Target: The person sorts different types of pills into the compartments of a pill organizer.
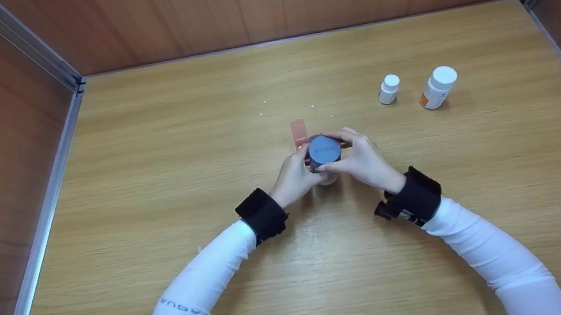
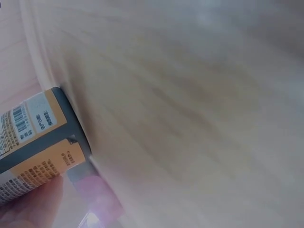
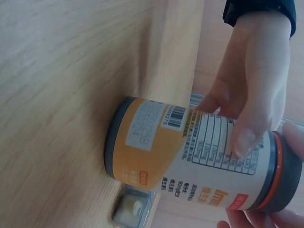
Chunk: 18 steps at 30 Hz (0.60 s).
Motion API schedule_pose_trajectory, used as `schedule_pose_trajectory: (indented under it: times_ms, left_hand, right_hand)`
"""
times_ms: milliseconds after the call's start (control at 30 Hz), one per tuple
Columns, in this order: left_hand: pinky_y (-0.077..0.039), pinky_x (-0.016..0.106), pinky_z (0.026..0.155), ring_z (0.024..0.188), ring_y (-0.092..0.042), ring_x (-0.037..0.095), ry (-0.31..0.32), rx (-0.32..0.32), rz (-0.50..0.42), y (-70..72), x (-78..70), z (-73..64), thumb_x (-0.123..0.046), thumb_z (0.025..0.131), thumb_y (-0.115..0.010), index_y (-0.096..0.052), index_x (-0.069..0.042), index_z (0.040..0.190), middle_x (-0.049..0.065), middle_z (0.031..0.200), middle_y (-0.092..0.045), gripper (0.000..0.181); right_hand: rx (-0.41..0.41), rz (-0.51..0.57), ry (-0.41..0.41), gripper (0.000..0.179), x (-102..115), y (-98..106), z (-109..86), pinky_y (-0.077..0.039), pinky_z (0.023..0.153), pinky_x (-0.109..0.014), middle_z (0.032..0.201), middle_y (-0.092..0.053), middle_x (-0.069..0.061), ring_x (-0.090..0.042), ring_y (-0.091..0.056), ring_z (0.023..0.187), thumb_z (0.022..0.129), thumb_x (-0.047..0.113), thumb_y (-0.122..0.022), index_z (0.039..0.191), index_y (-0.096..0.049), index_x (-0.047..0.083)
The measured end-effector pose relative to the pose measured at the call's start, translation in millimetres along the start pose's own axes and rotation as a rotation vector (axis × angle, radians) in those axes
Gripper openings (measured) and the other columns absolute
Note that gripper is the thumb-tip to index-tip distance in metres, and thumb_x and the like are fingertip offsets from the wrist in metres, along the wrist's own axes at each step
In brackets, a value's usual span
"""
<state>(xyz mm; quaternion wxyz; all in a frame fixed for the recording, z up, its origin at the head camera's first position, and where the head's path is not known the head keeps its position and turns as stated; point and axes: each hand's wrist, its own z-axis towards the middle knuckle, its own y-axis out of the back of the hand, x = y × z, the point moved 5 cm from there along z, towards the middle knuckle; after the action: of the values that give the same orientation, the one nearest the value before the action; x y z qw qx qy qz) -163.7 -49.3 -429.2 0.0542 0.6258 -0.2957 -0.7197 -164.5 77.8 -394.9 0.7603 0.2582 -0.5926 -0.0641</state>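
A supplement bottle (image 3: 213,156) with an orange and white label and a dark grey lid (image 1: 324,149) stands upright on the table. My left hand (image 1: 295,178) grips its body, thumb pressed on the label in the right wrist view. At the lid, my right hand (image 1: 365,160) curls its thumb and fingers round the rim; the lid sits on the bottle. Just behind the bottle lies a small pill box with a raised translucent red flap (image 1: 298,130). Part of the box is hidden by the bottle and hands. A clear compartment (image 3: 130,211) of it shows beside the bottle's base.
Two white bottles stand at the back right, a small bottle (image 1: 388,89) and a larger bottle (image 1: 438,87). Several tiny white bits, one bit (image 1: 312,106) among them, lie scattered behind the pill box. Wood-look panels (image 1: 260,5) wall the table at the back and sides.
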Motion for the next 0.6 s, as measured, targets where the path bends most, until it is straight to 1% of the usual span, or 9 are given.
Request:
schedule_pose_trajectory:
  times_ms: [133,367,500,600]
  left_hand:
    - [-0.039,0.024,0.092,0.110,-0.050,0.023,-0.003,-0.012,-0.001,-0.1,-0.7,-0.4,-0.009,0.071,-0.072,-0.043,0.004,0.123,0.018,0.118,-0.054,0.060]
    - [-0.041,0.026,0.091,0.107,-0.052,0.025,-0.028,-0.024,0.032,-0.5,-1.5,-1.1,-0.006,0.071,-0.071,-0.044,0.005,0.121,0.019,0.115,-0.055,0.058]
    - [-0.039,0.025,0.092,0.109,-0.051,0.024,-0.023,-0.014,0.023,-0.9,-1.2,-1.0,-0.007,0.071,-0.071,-0.043,0.005,0.122,0.019,0.117,-0.054,0.059]
    - [-0.038,0.025,0.094,0.111,-0.049,0.024,-0.011,-0.009,0.019,-0.6,-0.7,-0.8,-0.008,0.072,-0.071,-0.042,0.004,0.123,0.019,0.119,-0.052,0.060]
  right_hand:
    - [-0.022,0.001,-0.016,0.060,0.3,0.3,-0.5,-0.044,0.082,-0.042,0.105,-0.057,-0.018,-0.029,-0.054,0.093,0.061,0.012,-0.079,0.112,-0.055,-0.007]
    - [-0.042,0.047,-0.024,0.059,-1.0,-0.5,-1.2,-0.046,0.080,-0.037,0.104,-0.057,-0.018,-0.027,-0.056,0.092,0.061,0.012,-0.080,0.111,-0.055,-0.007]
    - [-0.051,0.067,-0.023,0.058,-1.2,-1.0,-2.1,-0.047,0.082,-0.035,0.104,-0.056,-0.017,-0.026,-0.055,0.094,0.061,0.012,-0.080,0.110,-0.056,-0.007]
    - [-0.033,0.076,-0.025,0.058,-2.0,-2.4,-1.8,-0.046,0.084,-0.035,0.106,-0.055,-0.018,-0.027,-0.054,0.098,0.063,0.010,-0.078,0.112,-0.054,-0.007]
